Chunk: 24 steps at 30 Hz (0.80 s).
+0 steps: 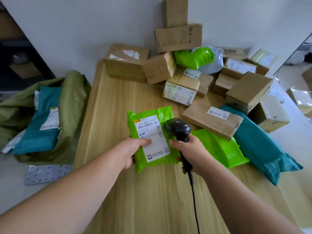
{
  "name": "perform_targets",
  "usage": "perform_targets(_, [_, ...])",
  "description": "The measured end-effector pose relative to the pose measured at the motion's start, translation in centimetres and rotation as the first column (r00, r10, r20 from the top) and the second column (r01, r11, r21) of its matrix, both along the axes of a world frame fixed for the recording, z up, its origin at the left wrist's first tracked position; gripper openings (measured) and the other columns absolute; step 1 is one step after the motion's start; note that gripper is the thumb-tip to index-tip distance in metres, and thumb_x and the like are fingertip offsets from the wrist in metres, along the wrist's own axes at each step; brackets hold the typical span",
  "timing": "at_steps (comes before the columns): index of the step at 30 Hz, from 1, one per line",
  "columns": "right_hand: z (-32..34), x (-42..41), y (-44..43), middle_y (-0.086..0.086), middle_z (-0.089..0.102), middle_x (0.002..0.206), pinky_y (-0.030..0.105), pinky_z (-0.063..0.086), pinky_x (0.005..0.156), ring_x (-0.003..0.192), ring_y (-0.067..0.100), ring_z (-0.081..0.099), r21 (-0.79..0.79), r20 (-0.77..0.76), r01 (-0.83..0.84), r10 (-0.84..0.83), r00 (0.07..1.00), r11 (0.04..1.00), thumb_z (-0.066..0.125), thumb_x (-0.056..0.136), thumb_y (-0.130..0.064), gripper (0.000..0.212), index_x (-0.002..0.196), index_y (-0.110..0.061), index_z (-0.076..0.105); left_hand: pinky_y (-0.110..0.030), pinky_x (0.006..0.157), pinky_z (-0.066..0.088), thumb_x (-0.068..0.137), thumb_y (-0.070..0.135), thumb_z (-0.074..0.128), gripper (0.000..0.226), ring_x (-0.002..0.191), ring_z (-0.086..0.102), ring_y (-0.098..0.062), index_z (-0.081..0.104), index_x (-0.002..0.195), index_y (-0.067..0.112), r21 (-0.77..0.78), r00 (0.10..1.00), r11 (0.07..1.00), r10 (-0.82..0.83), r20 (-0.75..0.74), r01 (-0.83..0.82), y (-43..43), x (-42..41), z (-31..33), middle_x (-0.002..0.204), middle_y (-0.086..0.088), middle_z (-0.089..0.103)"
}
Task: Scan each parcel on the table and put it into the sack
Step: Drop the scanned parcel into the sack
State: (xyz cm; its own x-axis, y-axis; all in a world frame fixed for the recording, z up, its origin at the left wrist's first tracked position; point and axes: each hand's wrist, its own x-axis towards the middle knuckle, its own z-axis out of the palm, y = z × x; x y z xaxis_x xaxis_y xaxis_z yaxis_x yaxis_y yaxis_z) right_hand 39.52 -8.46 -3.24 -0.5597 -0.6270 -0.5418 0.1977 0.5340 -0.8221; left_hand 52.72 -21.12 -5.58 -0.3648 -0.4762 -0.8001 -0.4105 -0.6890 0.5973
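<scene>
My left hand (133, 151) grips a bright green mailer parcel (148, 119) by its lower left edge, thumb on its white label, just above the wooden table (118, 98). My right hand (190, 152) is closed around the handle of a black barcode scanner (177, 128). The scanner's head sits right beside the label's barcode. An olive green sack (70, 98) stands open on the floor left of the table. A teal mailer (43, 122) with a white label lies inside it.
Several cardboard boxes (125, 62) pile up at the table's far side against the wall. A second green mailer (219, 147), a long teal mailer (260, 146) and a flat brown box (212, 120) lie to the right. The scanner cable (194, 196) trails toward me.
</scene>
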Motion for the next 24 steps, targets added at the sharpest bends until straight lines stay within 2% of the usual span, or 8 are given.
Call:
perform_targets(2, [2.2,0.0,-0.8,0.0,0.061,0.094,0.041,0.055,0.077,0.08,0.015,0.056,-0.039,-0.006,-0.036,0.036,0.999,0.999,0.072,0.088,-0.018,0.017,0.094,-0.028,0.06,-0.031,0.058,0.05,0.082,0.002,0.07,0.021,0.074,0.067,-0.022,0.064,0.097,0.015,-0.129,0.999,0.99,0.05,-0.021,-0.053,-1.2,0.4,1.9,0.087,-0.008,0.07])
perform_targets(6, [7.4,0.7,-2.9,0.005,0.06,0.088,0.038,0.051,0.067,0.075,0.02,0.056,-0.096,-0.027,-0.11,0.107,0.994,0.989,0.071,0.09,-0.023,0.013,0.095,-0.025,0.059,-0.026,0.055,0.047,0.082,-0.002,0.069,0.021,0.071,0.065,-0.019,0.063,0.094,0.015,-0.375,0.988,0.915,0.15,-0.023,-0.148,-4.8,2.4,5.9,0.088,-0.004,0.068])
perform_targets(9, [11.3,1.8,-4.3,0.01,0.061,0.075,0.034,0.043,0.057,0.056,0.02,0.053,-0.156,0.044,-0.184,0.192,0.98,0.971,0.068,0.091,-0.02,0.015,0.1,-0.014,0.058,-0.033,0.072,0.053,0.08,-0.003,0.071,0.03,0.085,0.066,-0.025,0.064,0.106,0.009,-0.502,0.976,0.842,0.216,-0.023,-0.198,-7.8,4.9,8.3,0.102,-0.009,0.068])
perform_targets(12, [14.4,3.5,-5.5,0.008,0.057,0.065,0.031,0.04,0.052,0.052,0.018,0.047,-0.185,0.098,-0.234,0.255,0.962,0.955,0.067,0.092,-0.021,0.018,0.102,-0.01,0.056,-0.041,0.081,0.054,0.079,-0.006,0.071,0.031,0.09,0.066,-0.03,0.063,0.105,0.009,-0.545,0.964,0.805,0.266,-0.026,-0.237,-10.4,7.7,9.9,0.107,-0.014,0.068])
perform_targets(15, [16.4,5.1,-6.8,0.006,0.055,0.06,0.03,0.04,0.052,0.051,0.018,0.046,-0.192,0.172,-0.256,0.289,0.942,0.947,0.067,0.092,-0.023,0.02,0.097,-0.009,0.052,-0.039,0.079,0.053,0.078,-0.005,0.072,0.032,0.089,0.066,-0.029,0.062,0.107,0.005,-0.574,0.959,0.78,0.283,-0.027,-0.247,-12.1,9.8,10.8,0.107,-0.014,0.068])
perform_targets(18, [17.5,6.4,-8.2,0.005,0.054,0.06,0.028,0.042,0.052,0.051,0.017,0.047,-0.188,0.177,-0.292,0.325,0.929,0.938,0.066,0.092,-0.024,0.02,0.091,-0.01,0.052,-0.037,0.076,0.05,0.08,-0.007,0.07,0.028,0.085,0.064,-0.027,0.062,0.103,0.008,-0.581,0.959,0.773,0.281,-0.044,-0.253,-13.3,11.0,11.2,0.102,-0.014,0.066])
perform_targets(22, [18.5,7.7,-9.9,0.006,0.052,0.059,0.028,0.041,0.052,0.049,0.017,0.046,-0.204,0.186,-0.308,0.346,0.92,0.929,0.065,0.093,-0.022,0.021,0.083,-0.011,0.051,-0.035,0.072,0.051,0.081,-0.006,0.069,0.02,0.076,0.065,-0.025,0.063,0.087,0.013,-0.573,0.963,0.782,0.267,-0.047,-0.245,-14.8,12.0,11.3,0.098,-0.014,0.067])
perform_targets(24, [18.9,8.2,-10.6,0.006,0.051,0.059,0.028,0.041,0.052,0.049,0.017,0.045,-0.206,0.191,-0.315,0.354,0.916,0.926,0.064,0.093,-0.022,0.021,0.082,-0.011,0.05,-0.035,0.071,0.05,0.081,-0.007,0.069,0.021,0.077,0.064,-0.025,0.062,0.09,0.011,-0.569,0.96,0.781,0.275,-0.055,-0.256,-15.3,12.3,11.3,0.097,-0.013,0.066])
